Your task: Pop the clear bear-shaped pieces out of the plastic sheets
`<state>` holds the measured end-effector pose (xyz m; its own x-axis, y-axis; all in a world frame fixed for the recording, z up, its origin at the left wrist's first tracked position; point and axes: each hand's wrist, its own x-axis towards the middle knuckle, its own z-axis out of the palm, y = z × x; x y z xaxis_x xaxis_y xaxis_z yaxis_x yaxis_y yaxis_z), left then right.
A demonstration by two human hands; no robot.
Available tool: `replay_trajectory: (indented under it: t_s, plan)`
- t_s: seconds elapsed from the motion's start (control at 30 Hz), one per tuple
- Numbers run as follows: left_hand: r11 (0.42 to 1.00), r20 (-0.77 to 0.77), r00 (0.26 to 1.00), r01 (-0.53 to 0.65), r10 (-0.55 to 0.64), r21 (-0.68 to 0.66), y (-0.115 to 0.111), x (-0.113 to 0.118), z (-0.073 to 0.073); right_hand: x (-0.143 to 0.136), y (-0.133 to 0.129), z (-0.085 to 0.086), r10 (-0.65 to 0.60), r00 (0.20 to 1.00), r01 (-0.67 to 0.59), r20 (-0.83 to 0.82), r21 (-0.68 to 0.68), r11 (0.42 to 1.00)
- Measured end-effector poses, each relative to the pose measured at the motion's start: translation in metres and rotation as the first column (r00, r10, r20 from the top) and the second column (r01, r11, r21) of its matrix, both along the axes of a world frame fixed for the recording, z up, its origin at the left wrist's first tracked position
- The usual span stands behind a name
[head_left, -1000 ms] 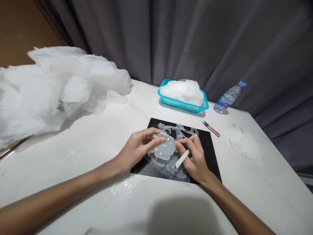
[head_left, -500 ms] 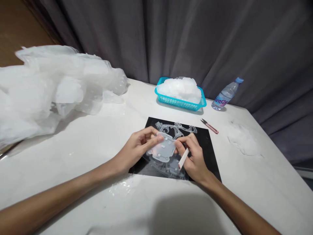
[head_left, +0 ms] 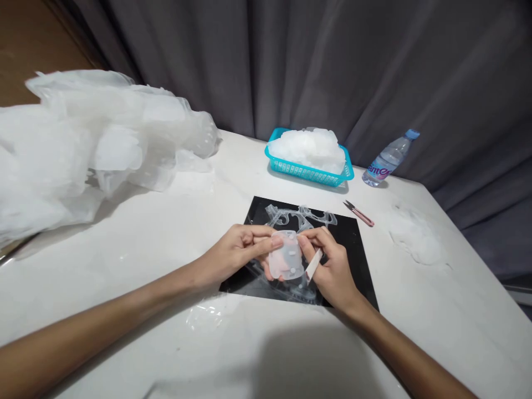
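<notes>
My left hand [head_left: 251, 248] pinches a thin translucent plastic piece [head_left: 286, 263] with rounded corners and small raised details, thumb on top and fingers beneath. At the piece's right edge are the thumb and forefinger of my right hand [head_left: 328, 260]. A short white stick-like tool [head_left: 314, 266] lies in that same hand, its end pointing down toward me; what its far end is like is hidden by the fingers. Under both hands is a black mat [head_left: 353, 244]. Clear trimmed plastic scraps [head_left: 313, 215] lie on its far part, and more translucent pieces lie below the hands.
Beyond the mat stands a turquoise basket [head_left: 307, 174] heaped with white translucent pieces. Pink-handled thread snips [head_left: 359, 214] and a water bottle [head_left: 390, 159] are to the right, near a heap of clear scraps [head_left: 418, 235]. Large bags of white pieces [head_left: 103, 144] fill the left side.
The plastic piece has been turned in my left hand and sits slightly lower and farther right. My right hand keeps the white tool at the piece's right edge.
</notes>
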<state>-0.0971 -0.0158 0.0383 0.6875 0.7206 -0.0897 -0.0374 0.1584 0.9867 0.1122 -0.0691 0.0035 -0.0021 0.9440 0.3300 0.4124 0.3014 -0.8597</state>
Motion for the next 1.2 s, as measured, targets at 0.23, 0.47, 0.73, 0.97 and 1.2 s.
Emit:
replay_trajectory:
  t_s: [0.23,0.47,0.73,0.97,1.2]
  plan:
    - [0.997,0.045,0.998,0.048,-0.046,-0.060,0.003,-0.002,-0.005,0.002,0.002,-0.003,-0.009,0.998,0.007,0.067,0.032,0.999]
    - [0.999,0.020,1.000,0.025,-0.024,-0.046,0.004,-0.001,-0.007,0.002,0.005,-0.008,-0.017,0.995,0.012,0.094,0.051,0.999]
    - [0.999,0.047,0.999,0.006,-0.004,-0.038,0.008,-0.002,-0.011,0.004,0.005,-0.010,-0.001,0.992,-0.011,0.128,0.088,0.996]
    - [0.996,-0.031,0.999,-0.027,0.030,0.080,0.012,-0.006,-0.015,0.004,0.005,-0.013,0.033,0.998,-0.038,0.052,0.098,0.994]
    - [0.976,-0.097,0.990,-0.078,0.100,0.204,0.016,-0.009,-0.017,0.001,0.003,-0.013,0.095,0.994,-0.091,-0.053,0.061,0.994]
